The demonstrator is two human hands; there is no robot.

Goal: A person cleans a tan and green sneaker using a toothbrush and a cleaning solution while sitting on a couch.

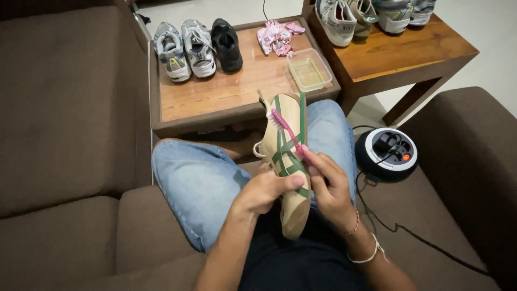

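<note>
We look down at our own lap, in blue jeans, seated on a brown sofa (64, 124). Our left hand (266, 191) is closed around the middle of a tan shoe (289, 161) with green stripes, thumb pressed across its side, holding it upright over our knees with one end pointing away from us. Our right hand (328, 186) is pinched shut on the handle of a pink toothbrush (285, 129), fingers curled tight around it; the bristle head rests against the far part of the shoe, near its top edge.

Everything else we place from that shoe. Just beyond it stands a low wooden table (215, 94). On the table, beyond and to the left of the shoe, three more shoes sit side by side: two grey-and-white sneakers (186, 49) and one black shoe (226, 44). Straight beyond the shoe lies a crumpled pink-and-white cloth (277, 36), and just nearer than it a shallow clear plastic tub (309, 70). Beyond and to the right of the shoe, a second wooden table (409, 51) carries several more sneakers (371, 15). To the right of the shoe, on the sofa seat, rests a round black-and-white cable reel (386, 152) with a plug in it, and its black cord (409, 231) trails across the cushion.
</note>
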